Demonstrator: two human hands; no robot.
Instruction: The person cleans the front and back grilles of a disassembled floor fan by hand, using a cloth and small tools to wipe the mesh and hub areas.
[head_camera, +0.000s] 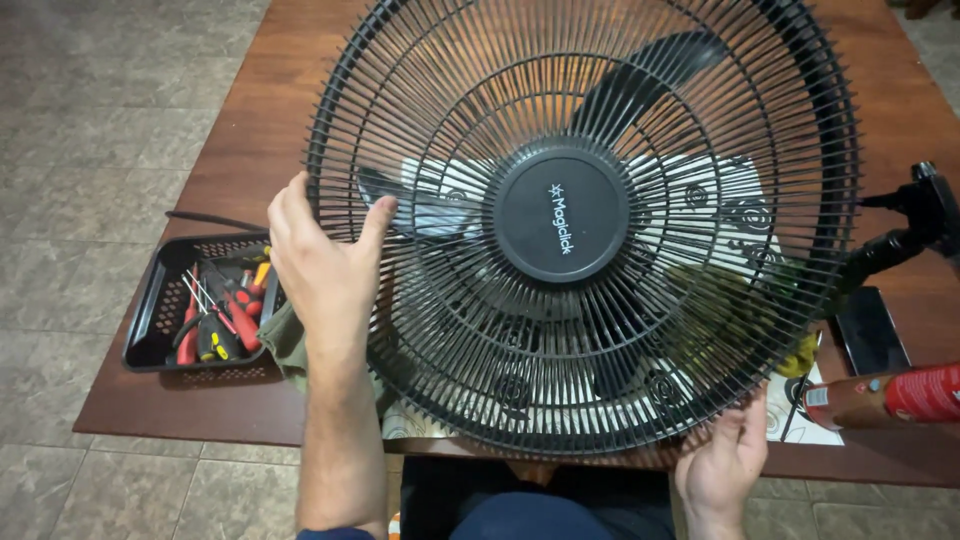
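A large round black fan guard (585, 100) with a solid hub disc (560, 215) fills the middle of the view, over a brown wooden table (250, 120). Dark fan blades (650, 75) show through its wires. My left hand (325, 265) grips the guard's left rim, thumb hooked on the wires. Low at the right, my right hand (722, 462) holds the guard's bottom rim with its fingers curled up onto it.
A black plastic tray (160, 300) with several red and yellow-handled screwdrivers (215, 325) sits at the table's left edge. A red spray can (885, 395) lies at the right, beside a dark phone (870, 330) and a black clamp arm (915, 225). Tiled floor lies to the left.
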